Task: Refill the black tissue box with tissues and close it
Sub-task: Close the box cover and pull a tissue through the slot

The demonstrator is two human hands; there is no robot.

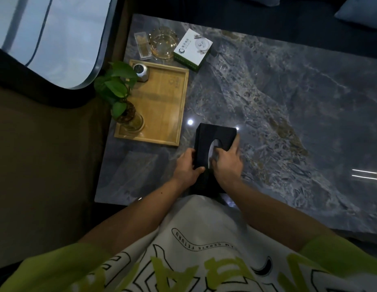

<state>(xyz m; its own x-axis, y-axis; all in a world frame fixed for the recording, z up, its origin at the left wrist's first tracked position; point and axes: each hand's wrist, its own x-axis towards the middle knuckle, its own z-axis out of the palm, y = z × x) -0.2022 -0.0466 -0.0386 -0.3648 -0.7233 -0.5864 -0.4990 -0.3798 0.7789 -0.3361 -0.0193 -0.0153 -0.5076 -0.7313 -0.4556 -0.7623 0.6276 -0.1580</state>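
Note:
The black tissue box [215, 134] lies on the grey marble table [288, 102] near its front edge, its top with the oval slot facing up. White tissue shows faintly in the slot. My left hand [187, 167] grips the box's near left side, thumb across its top edge. My right hand [227, 161] lies over the top of the box, with fingers curled at the oval slot and one finger stretched along the right edge. The near end of the box is hidden behind both hands.
A wooden tray [162, 106] holding a plant in a glass vase [128, 121] and a small metal tin [141, 70] sits to the left. Behind it are a glass ashtray [162, 44], a clear toothpick holder [143, 46] and a white and green box [193, 49].

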